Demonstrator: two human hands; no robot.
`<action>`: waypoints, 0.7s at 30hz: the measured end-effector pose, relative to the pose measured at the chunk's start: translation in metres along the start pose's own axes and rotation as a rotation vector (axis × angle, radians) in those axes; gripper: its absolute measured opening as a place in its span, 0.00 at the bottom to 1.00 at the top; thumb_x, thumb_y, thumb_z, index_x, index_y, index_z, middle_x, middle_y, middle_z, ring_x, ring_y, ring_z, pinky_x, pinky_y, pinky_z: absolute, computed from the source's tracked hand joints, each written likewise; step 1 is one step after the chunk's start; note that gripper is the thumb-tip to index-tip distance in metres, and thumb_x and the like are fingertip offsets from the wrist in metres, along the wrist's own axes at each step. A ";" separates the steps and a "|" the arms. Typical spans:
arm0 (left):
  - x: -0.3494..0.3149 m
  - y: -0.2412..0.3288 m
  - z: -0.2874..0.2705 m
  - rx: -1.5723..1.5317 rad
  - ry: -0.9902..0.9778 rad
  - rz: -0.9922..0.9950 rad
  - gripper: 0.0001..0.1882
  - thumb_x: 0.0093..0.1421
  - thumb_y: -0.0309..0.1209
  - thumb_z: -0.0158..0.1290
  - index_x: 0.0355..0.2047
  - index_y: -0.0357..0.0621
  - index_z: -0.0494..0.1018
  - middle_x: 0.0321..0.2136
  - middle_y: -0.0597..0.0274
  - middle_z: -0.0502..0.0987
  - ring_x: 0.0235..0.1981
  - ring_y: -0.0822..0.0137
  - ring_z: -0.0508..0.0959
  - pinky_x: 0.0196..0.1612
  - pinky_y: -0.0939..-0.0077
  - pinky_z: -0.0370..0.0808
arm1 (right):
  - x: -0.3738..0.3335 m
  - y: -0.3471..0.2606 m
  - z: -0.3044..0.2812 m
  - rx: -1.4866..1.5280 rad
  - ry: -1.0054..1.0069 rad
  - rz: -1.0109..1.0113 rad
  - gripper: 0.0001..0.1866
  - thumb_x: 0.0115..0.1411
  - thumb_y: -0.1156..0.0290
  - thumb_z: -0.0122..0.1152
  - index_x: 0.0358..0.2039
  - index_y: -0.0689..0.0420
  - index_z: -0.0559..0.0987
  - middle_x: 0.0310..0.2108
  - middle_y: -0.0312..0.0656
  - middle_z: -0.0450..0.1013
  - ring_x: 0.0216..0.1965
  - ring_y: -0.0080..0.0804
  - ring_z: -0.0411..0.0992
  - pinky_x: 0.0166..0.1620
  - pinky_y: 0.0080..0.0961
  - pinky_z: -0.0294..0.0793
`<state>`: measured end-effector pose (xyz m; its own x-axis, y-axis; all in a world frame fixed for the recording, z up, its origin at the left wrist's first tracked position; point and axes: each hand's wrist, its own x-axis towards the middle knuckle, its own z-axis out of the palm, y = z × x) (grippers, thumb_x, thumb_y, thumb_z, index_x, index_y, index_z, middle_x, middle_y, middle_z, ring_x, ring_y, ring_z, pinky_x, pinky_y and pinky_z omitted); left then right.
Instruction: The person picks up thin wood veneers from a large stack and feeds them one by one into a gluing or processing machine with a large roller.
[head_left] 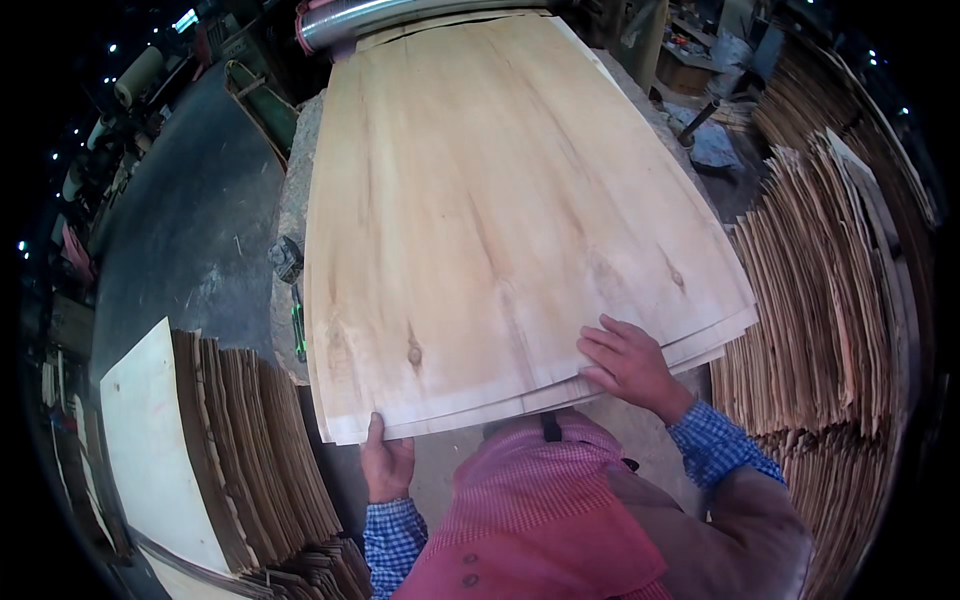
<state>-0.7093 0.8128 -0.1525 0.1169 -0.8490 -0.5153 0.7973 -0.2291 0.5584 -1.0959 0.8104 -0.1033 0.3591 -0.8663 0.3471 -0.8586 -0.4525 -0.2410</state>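
Large pale wood veneer sheets, with brown streaks and a few knots, lie on a worktable in front of me. Several edges show slightly fanned along the near side. My left hand pinches the near left edge, thumb on top and the other fingers hidden underneath. Toward the near right edge, my right hand rests on the top sheet with its fingers stretched out flat.
A green utility knife and a dark object lie on the table's left rim. Veneer stacks stand at the left and right. A shiny wrapped roll lies across the far end. Grey floor stretches left.
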 end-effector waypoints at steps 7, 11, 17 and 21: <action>-0.004 0.000 -0.019 0.170 -0.083 -0.017 0.21 0.61 0.24 0.47 0.56 0.44 0.62 0.50 0.58 0.71 0.46 0.60 0.74 0.40 0.68 0.75 | 0.027 0.009 -0.044 0.139 -0.023 0.145 0.19 0.50 0.63 0.65 0.42 0.55 0.78 0.48 0.44 0.73 0.50 0.39 0.71 0.50 0.38 0.70; -0.019 0.007 0.021 0.243 -0.117 0.076 0.23 0.57 0.20 0.50 0.54 0.42 0.63 0.42 0.61 0.74 0.39 0.64 0.77 0.34 0.78 0.78 | 0.005 0.008 -0.008 0.079 -0.230 0.008 0.32 0.48 0.59 0.67 0.53 0.54 0.71 0.56 0.46 0.65 0.58 0.45 0.63 0.57 0.45 0.62; -0.021 0.004 -0.014 0.327 -0.004 -0.022 0.20 0.53 0.16 0.48 0.48 0.36 0.67 0.37 0.56 0.73 0.35 0.66 0.74 0.30 0.72 0.73 | -0.015 0.025 0.034 -0.043 -0.298 -0.065 0.36 0.48 0.57 0.66 0.58 0.50 0.68 0.61 0.45 0.60 0.61 0.54 0.56 0.58 0.52 0.58; -0.010 0.000 -0.009 0.158 -0.043 -0.100 0.27 0.52 0.14 0.45 0.54 0.39 0.62 0.44 0.53 0.73 0.39 0.57 0.76 0.32 0.66 0.74 | 0.018 0.020 0.025 -0.057 -0.188 -0.100 0.29 0.51 0.58 0.63 0.54 0.50 0.72 0.59 0.44 0.62 0.60 0.54 0.58 0.55 0.53 0.62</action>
<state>-0.7050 0.8261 -0.1532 0.0138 -0.8373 -0.5466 0.7001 -0.3822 0.6032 -1.0979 0.7808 -0.1243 0.5012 -0.8442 0.1900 -0.8325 -0.5303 -0.1605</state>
